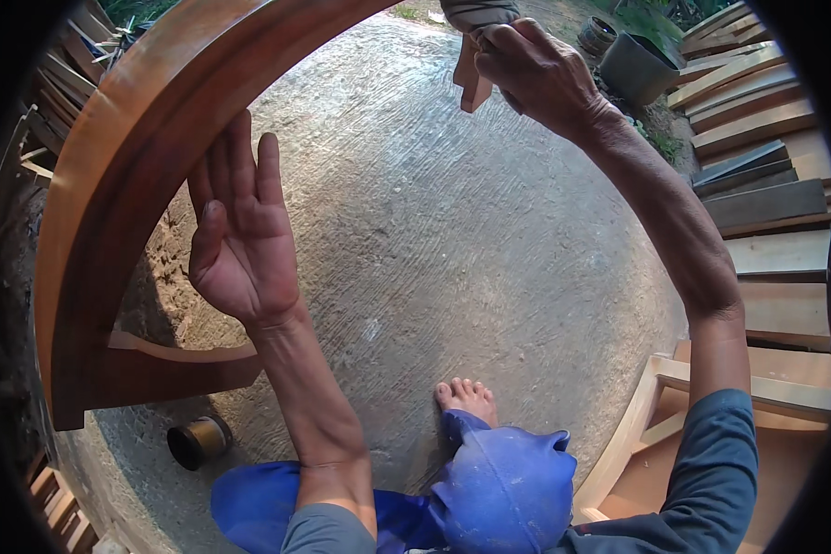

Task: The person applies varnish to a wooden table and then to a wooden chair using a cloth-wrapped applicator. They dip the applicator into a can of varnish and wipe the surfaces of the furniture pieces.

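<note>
A curved, polished brown wooden frame (125,138), seemingly a piece of furniture, arches across the left and top. My left hand (249,231) is open, palm up, with its fingers stretched out against the frame's inner edge; some fingertips are hidden or shaded there. At the top, my right hand (535,69) is closed on a bunched grey cloth (478,13), which is cut off by the picture's edge. Just below that cloth a short wooden piece (472,78) hangs down beside my fingers. A lower wooden brace (180,369) extends from the frame behind my left wrist.
Rough concrete floor (388,240) lies beneath, with my bare foot (467,399) on it. A small tin can (199,441) lies at lower left. Stacked boards (757,102) line the right, above a pale wooden frame (632,425). A dark bucket (637,69) stands at far right.
</note>
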Action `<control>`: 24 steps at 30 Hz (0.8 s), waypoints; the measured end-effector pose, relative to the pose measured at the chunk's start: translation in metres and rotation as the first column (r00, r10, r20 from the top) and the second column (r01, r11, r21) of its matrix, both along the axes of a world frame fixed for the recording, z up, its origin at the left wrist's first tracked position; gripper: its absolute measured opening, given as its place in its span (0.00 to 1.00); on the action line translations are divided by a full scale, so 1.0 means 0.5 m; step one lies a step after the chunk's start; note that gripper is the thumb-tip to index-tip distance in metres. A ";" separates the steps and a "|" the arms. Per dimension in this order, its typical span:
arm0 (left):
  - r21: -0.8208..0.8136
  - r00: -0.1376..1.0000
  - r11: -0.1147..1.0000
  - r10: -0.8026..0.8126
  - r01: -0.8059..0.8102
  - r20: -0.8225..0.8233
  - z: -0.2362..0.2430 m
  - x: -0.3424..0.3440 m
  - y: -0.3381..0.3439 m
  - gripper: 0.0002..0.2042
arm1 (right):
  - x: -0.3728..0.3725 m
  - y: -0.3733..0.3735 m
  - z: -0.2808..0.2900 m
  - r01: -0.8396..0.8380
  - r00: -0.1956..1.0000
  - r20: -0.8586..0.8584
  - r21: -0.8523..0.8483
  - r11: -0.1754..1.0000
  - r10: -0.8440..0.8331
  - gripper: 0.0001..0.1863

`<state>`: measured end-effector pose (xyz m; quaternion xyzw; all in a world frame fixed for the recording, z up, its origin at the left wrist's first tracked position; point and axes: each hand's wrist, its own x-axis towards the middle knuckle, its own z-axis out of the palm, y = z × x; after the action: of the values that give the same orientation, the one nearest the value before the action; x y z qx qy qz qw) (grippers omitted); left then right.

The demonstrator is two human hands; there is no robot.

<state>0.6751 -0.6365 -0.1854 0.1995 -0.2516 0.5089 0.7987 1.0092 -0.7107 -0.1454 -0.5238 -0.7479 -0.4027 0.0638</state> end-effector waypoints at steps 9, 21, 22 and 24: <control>-0.006 0.999 0.999 0.044 -0.044 -0.012 0.011 -0.002 0.004 0.39 | 0.004 0.011 -0.205 0.175 0.977 -0.101 -0.130 0.976 -0.189 0.06; -0.072 0.999 0.997 0.033 -0.033 -0.004 -0.008 0.014 0.003 0.39 | -0.079 0.160 -0.148 0.223 0.922 -0.329 0.024 0.974 -0.203 0.11; -0.053 0.999 0.998 0.044 -0.045 -0.013 0.001 0.009 0.003 0.39 | -0.081 0.192 -0.121 0.222 0.928 -0.325 0.084 0.971 -0.184 0.11; -0.032 0.998 0.998 0.057 -0.057 -0.025 0.006 0.003 -0.001 0.39 | -0.079 0.236 -0.083 0.212 0.943 -0.303 0.229 0.950 -0.138 0.10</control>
<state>0.6764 -0.6368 -0.1826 0.1995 -0.2278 0.5331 0.7900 0.9698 -0.5926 -0.1868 -0.6280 -0.6223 -0.4216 0.2015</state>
